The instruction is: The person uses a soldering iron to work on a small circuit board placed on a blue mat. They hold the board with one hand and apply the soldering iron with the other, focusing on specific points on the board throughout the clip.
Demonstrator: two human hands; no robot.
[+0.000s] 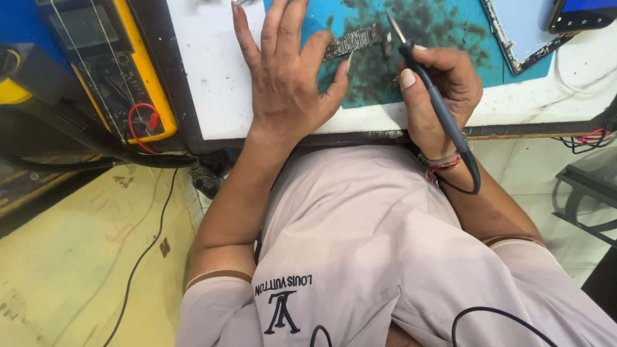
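Pale pink short-sleeved shirt (360,231), red wrist thread (443,164)

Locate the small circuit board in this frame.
In the head view, the circuit board lies top centre on the teal mat, pinned by the left hand, just left of the soldering iron tip.

Tabletop (218,77): white surface with a dark, worn front edge. On it lies a teal work mat (450,38), heavily smudged with dark residue. On the mat: a narrow circuit board (352,40), lying flat near the mat's left part; a thin rectangular frame (522,45), possibly a phone housing, at the mat's right corner, partly cut off by the picture edge. A yellow multimeter (109,58) sits just left of the tabletop.
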